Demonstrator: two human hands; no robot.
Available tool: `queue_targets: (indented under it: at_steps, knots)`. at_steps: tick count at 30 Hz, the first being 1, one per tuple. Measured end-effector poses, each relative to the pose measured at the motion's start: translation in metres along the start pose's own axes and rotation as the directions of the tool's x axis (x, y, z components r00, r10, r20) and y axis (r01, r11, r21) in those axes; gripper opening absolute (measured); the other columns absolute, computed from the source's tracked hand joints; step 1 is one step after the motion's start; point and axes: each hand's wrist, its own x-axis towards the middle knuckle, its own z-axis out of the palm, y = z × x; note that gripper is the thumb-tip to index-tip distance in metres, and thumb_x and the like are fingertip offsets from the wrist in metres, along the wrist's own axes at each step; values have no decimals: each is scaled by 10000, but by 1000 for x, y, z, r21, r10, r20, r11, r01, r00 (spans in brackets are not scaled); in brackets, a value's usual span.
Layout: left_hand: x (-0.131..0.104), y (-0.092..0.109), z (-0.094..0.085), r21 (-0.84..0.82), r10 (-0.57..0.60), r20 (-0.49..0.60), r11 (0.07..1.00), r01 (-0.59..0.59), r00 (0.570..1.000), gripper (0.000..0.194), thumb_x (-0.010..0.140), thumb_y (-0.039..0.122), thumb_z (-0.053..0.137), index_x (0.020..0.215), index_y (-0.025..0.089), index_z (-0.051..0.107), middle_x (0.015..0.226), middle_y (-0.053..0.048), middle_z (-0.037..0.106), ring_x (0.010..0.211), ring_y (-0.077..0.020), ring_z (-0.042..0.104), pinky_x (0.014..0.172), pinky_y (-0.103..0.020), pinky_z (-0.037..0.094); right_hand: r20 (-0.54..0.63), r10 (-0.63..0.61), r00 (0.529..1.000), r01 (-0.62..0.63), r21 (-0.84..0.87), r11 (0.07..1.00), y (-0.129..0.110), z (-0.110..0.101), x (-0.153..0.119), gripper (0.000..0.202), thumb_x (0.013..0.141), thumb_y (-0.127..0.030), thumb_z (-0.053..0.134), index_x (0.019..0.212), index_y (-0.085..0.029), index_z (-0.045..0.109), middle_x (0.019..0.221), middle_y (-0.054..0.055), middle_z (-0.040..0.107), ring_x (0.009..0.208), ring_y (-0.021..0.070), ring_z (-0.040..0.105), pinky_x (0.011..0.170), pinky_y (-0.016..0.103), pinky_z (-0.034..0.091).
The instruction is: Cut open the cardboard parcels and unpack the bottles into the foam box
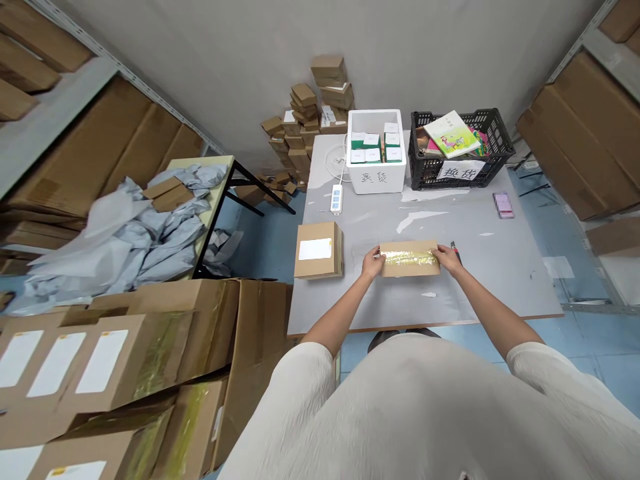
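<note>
Between my two hands is a flat brown cardboard box (pixel 410 268) with shiny clear-yellow tape along its upper face. My left hand (pixel 373 262) grips its left end, fingers closed round the edge. At the opposite end my right hand (pixel 447 259) is closed on the box too. Just beyond the right fingers lies a utility knife (pixel 455 251) with a dark and red body, partly beside the hand. A taller cardboard box (pixel 315 251) with a white label sits on the table to the left of my left hand.
On the grey table (pixel 370 307) stand a white foam box (pixel 376 179) of green-and-white packs, a black crate (pixel 420 167) with booklets, a power strip (pixel 337 199) and a pinkish phone-like item (pixel 503 205). Left are labelled cartons (pixel 165 340) and a side table of grey mailing bags (pixel 160 227).
</note>
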Motion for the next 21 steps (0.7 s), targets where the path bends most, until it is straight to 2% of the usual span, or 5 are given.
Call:
queue_targets:
  at_steps: [5, 12, 16, 19, 21]
  knots:
    - [0, 12, 12, -11, 10, 2, 1000, -10, 1000, 703, 856, 298, 770, 1528, 209, 583, 1453, -152, 672, 1021, -241, 726, 1017, -417, 565, -78, -28, 997, 24, -53, 998, -15, -8, 0, 424, 850, -481, 630, 1165, -252, 796, 1259, 54, 797, 1173, 285, 708, 1113, 443, 527]
    - [4, 27, 26, 134, 0, -29, 991, 4, 1000, 916, 829, 324, 834, 1642, 279, 415, 1499, -135, 653, 1208, -307, 700, 1093, -440, 502, -178, -99, 979, 89, -67, 994, -35, -17, -7, 515, 921, -501, 570, 1331, -238, 739, 1383, 90, 744, 1262, 299, 670, 1149, 441, 497]
    - [4, 31, 37, 169, -3, -24, 986, 7, 1000, 851, 866, 387, 808, 1616, 286, 418, 1484, -133, 661, 1261, -324, 680, 1095, -449, 487, -243, -181, 953, 159, -108, 981, -46, -23, -15, 517, 952, -481, 501, 1309, -198, 747, 1335, 117, 764, 1244, 315, 669, 1149, 455, 492]
    - [5, 31, 40, 196, 38, 0, 980, -37, 999, 773, 868, 344, 788, 1566, 295, 461, 1521, -125, 632, 1331, -332, 639, 1139, -464, 465, -215, -241, 946, 217, -130, 967, -53, -27, -19, 485, 940, -444, 486, 1250, -219, 782, 1308, 97, 779, 1255, 317, 664, 1152, 463, 487]
    - [5, 34, 38, 252, 86, 6, 964, -85, 996, 693, 844, 275, 785, 1491, 263, 537, 1541, -146, 602, 1410, -357, 575, 1206, -491, 411, -180, -277, 944, 254, -136, 957, -56, -26, -20, 478, 913, -416, 500, 1246, -233, 791, 1328, 79, 772, 1248, 310, 666, 1152, 466, 488]
